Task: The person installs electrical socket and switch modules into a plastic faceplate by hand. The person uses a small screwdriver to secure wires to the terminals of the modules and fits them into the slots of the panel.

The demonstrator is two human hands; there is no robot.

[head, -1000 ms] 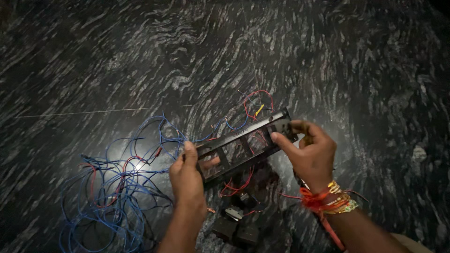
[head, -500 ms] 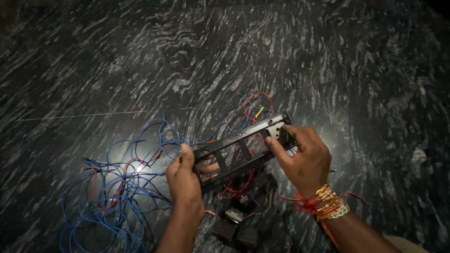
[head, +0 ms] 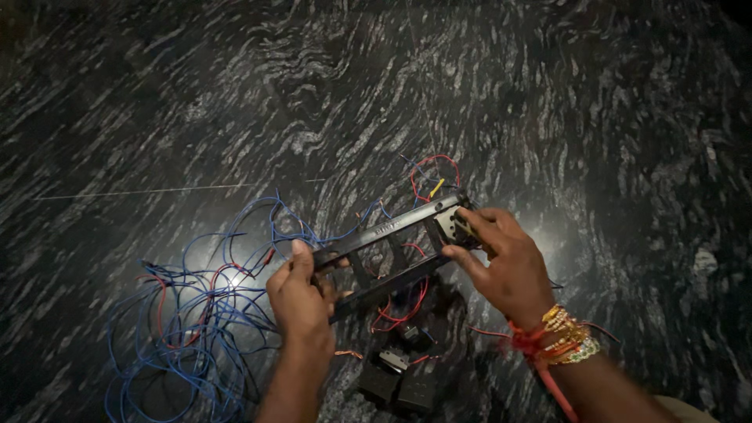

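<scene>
A long black switch-plate frame (head: 389,232) with open slots is held tilted above the dark stone floor. My left hand (head: 300,291) grips its lower left end. At the upper right end my right hand (head: 501,258) closes around the frame, with the fingers on a pale switch module (head: 448,222) set in it. Red wires (head: 401,307) hang from the frame's underside. Bangles and red thread circle my right wrist.
A loose tangle of blue and red wires (head: 192,313) spreads over the floor at the left. A red wire loop (head: 435,172) lies just beyond the frame. Several black switch modules (head: 401,374) sit on the floor beneath my hands.
My right hand has slid further over the frame's right end, its fingers now on the pale module. The frame has stayed nearly in place.
</scene>
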